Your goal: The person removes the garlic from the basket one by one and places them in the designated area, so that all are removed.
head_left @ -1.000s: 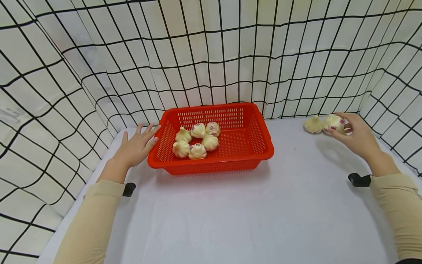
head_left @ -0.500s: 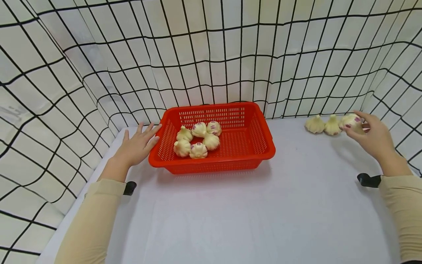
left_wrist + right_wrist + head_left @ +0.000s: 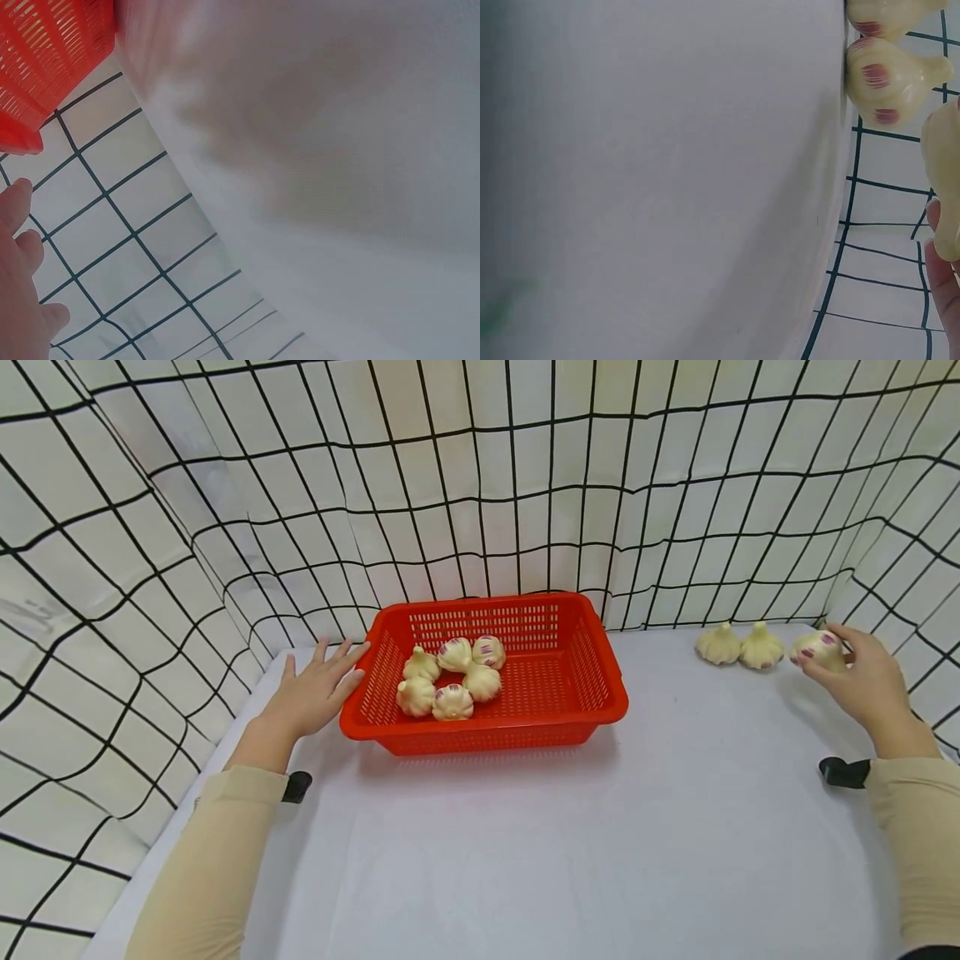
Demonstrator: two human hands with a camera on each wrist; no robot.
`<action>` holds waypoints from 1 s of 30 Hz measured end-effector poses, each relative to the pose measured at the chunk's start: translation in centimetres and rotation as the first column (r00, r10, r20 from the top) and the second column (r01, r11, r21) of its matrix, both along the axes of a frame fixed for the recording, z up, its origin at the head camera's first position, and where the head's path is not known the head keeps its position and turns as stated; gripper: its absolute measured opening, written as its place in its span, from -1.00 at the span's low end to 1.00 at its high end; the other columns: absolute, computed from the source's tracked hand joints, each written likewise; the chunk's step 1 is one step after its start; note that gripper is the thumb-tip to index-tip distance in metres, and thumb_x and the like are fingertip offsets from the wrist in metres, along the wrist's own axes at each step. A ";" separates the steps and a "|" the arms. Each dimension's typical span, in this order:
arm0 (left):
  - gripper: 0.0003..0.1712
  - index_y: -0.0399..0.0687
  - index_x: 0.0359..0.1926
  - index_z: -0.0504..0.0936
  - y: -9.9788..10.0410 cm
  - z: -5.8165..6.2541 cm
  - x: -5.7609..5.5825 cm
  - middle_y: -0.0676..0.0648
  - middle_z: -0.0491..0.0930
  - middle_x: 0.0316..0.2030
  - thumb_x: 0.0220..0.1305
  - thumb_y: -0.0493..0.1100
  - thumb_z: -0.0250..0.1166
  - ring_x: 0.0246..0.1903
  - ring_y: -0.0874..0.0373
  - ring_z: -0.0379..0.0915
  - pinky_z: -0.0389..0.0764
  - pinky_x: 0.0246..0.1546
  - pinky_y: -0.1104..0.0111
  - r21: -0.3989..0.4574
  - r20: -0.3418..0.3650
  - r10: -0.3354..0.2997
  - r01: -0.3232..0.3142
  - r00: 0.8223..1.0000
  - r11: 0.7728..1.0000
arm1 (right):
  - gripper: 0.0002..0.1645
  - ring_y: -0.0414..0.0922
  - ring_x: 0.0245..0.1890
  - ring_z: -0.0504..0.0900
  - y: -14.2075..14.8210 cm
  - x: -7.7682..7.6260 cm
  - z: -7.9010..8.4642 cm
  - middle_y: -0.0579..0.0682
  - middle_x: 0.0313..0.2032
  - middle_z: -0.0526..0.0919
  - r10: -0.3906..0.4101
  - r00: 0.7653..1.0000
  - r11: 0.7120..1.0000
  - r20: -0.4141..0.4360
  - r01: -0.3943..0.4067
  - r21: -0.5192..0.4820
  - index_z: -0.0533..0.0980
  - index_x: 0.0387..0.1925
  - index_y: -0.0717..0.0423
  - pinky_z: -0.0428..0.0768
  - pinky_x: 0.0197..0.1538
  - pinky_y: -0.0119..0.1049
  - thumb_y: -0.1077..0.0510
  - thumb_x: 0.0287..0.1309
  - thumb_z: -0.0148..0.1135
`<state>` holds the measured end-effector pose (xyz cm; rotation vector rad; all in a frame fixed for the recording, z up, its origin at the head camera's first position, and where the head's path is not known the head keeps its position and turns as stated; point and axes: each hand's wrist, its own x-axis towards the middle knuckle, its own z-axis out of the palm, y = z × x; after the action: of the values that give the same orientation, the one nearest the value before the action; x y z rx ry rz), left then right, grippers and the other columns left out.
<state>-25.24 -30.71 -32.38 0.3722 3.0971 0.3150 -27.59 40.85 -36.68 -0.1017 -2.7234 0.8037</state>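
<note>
At the far right of the head view my right hand (image 3: 872,681) pinches a garlic bulb (image 3: 819,650) with purple streaks between thumb and fingers. That bulb (image 3: 940,161) also shows at the right edge of the right wrist view, with fingertips behind it. To its left, two more garlic bulbs stand side by side, a left one (image 3: 718,644) and a right one (image 3: 761,647), a small gap from the held one. My left hand (image 3: 309,695) lies with spread, straight fingers at the left rim of a red plastic basket (image 3: 480,737), its fingertips at or very near the rim.
Several garlic bulbs (image 3: 452,702) sit in the left half of the basket. Black netting (image 3: 525,514) over white sheeting walls in the back and both sides. The white table (image 3: 480,852) stretches in front of the basket and to its right.
My right hand has moved right with its garlic bulb, and the bulb that was hidden behind it now shows beside the other. The left hand has stayed at the basket.
</note>
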 end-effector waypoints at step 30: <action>-0.20 0.10 0.66 -0.04 0.1 0.1 0.1 -0.24 -0.14 0.61 0.59 0.33 -0.31 0.57 -0.29 -0.53 -0.57 0.34 -0.38 0.007 0.002 0.009 -0.010 1.000 1.000 | 0.05 0.63 0.23 0.15 2.2 -2.0 -0.3 0.67 0.35 0.10 0.011 0.979 1.000 0.204 -0.013 0.007 0.01 0.46 0.40 0.24 0.12 0.44 -0.31 0.40 0.14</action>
<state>-25.16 -30.58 -32.24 0.3572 3.0975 0.3255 -29.57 43.09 -36.99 -0.1753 -2.9216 0.8265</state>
